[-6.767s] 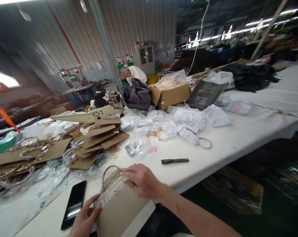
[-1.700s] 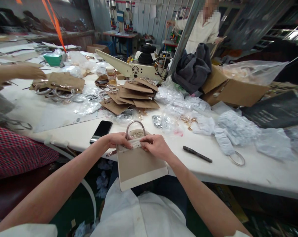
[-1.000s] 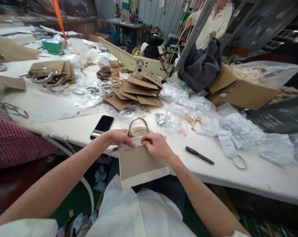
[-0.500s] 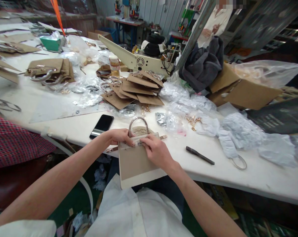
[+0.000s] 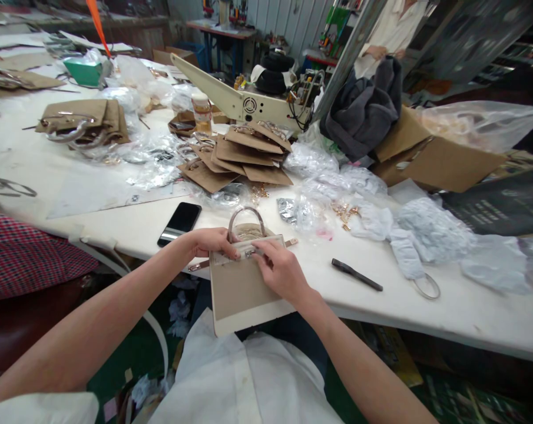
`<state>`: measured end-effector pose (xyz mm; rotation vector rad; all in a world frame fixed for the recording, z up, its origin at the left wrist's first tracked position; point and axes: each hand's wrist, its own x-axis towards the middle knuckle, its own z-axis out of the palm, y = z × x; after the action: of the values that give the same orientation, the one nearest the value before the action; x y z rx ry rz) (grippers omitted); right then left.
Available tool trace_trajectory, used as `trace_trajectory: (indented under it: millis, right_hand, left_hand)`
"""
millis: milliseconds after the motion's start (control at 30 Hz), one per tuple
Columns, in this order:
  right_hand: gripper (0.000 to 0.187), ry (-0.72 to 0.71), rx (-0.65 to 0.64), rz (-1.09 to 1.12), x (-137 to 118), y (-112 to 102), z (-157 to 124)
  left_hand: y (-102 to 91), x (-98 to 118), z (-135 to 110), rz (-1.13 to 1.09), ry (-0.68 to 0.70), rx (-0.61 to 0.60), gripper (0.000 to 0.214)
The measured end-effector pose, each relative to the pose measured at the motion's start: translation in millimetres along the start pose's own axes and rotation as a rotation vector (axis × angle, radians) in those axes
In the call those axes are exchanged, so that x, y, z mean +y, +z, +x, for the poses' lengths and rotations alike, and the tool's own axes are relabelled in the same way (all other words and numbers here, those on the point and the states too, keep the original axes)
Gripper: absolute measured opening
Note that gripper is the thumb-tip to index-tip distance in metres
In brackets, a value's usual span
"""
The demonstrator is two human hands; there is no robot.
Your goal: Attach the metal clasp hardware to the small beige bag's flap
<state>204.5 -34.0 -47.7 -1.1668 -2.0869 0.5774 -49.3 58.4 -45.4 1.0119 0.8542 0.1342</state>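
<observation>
A beige-and-white handbag piece (image 5: 244, 291) with a curved handle (image 5: 247, 211) leans over the table's front edge, partly above my lap. My left hand (image 5: 215, 242) grips its upper left corner, thumb on the front face by the handle's base. On the upper right of the panel, my right hand (image 5: 280, 265) has its fingers bent at a small metal fitting (image 5: 249, 253); whether the fingertips pinch anything is hidden. A narrow strap end with metal (image 5: 291, 242) sticks out to the right, and another strap end (image 5: 198, 266) to the left.
A black phone (image 5: 180, 224) lies left of the bag piece, a dark pen-like tool (image 5: 357, 275) to its right. Stacked brown bag pieces (image 5: 244, 154), plastic bags (image 5: 314, 162) and gold-coloured fittings (image 5: 346, 213) spread behind. A cardboard box (image 5: 447, 159) stands at right; a person (image 5: 392, 35) is behind.
My right hand's fingers have lifted slightly off the panel, leaving the small metal fitting more visible. My left hand keeps its hold on the bag piece. The view has shifted slightly.
</observation>
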Motion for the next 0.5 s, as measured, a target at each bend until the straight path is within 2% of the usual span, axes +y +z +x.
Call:
trace_trajectory:
  millis: [200,333,500]
  right_hand:
    - [0.016,0.02,-0.068,-0.11,4.2,0.7,15.4]
    - [0.018,-0.026,-0.125,-0.129,7.0,-1.0,18.1]
    - [0.022,-0.04,-0.095,-0.102,13.2,1.3,10.9]
  left_hand:
    - [0.9,-1.3,0.5,-0.02,0.01,0.015,0.042]
    - [1.7,-2.1,-0.4,-0.008,0.0,0.031,0.042]
    - [1.5,-1.0,-0.4,-0.001,0.014,0.014,0.041]
